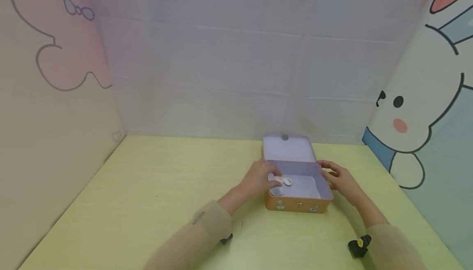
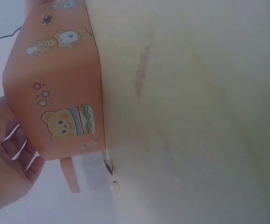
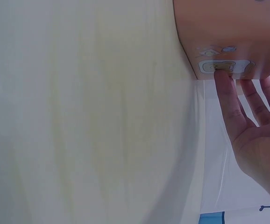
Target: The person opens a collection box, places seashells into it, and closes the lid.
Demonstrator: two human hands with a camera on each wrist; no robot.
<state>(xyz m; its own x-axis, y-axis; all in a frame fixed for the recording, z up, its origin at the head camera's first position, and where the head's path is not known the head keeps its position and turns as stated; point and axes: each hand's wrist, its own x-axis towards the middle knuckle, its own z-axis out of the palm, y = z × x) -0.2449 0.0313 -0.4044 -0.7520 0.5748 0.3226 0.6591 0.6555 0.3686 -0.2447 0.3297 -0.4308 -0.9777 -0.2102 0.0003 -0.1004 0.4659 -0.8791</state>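
Note:
An orange tin box (image 1: 297,204) with a pale lilac inside stands on the table, its hinged lid (image 1: 288,148) swung back. My left hand (image 1: 258,176) reaches over the left rim, thumb and fingertips inside; a small pale piece shows between them, and I cannot tell whether they pinch it. A round white piece (image 1: 288,181) lies on the box floor beside them. In the left wrist view, other fingers (image 2: 20,149) curl outside the tin's end. At the other end my right hand (image 1: 341,181) touches the side and rim, its fingers (image 3: 228,105) fairly straight against the printed panel.
The box stands on a pale yellow table (image 1: 166,188), right of its middle. A white curtain (image 1: 221,77) hangs behind, and printed panels with a rabbit (image 1: 414,109) and a pink figure flank the table. Dark wrist cameras (image 1: 359,246) hang under the sleeves.

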